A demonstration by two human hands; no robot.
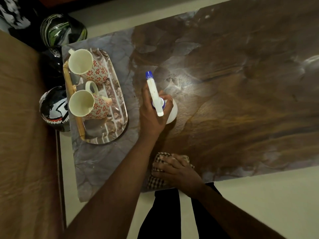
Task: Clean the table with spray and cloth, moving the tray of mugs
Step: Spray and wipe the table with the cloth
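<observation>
My left hand (151,111) grips a white spray bottle (156,94) with a blue nozzle, held over the brown marbled table (233,94). Its nozzle points away from me toward the table's middle. My right hand (174,171) holds a checked cloth (155,180) bunched at the table's near edge. An oval tray (119,94) with a wooden handle stands at the table's left end. It carries two white mugs with red flower print (87,66) (88,105).
Three motorcycle helmets (62,30) (51,64) (53,107) lie on the floor beyond the table's left end. A brown fabric surface (22,135) fills the left side. My dark trouser legs (165,216) stand against the near table edge.
</observation>
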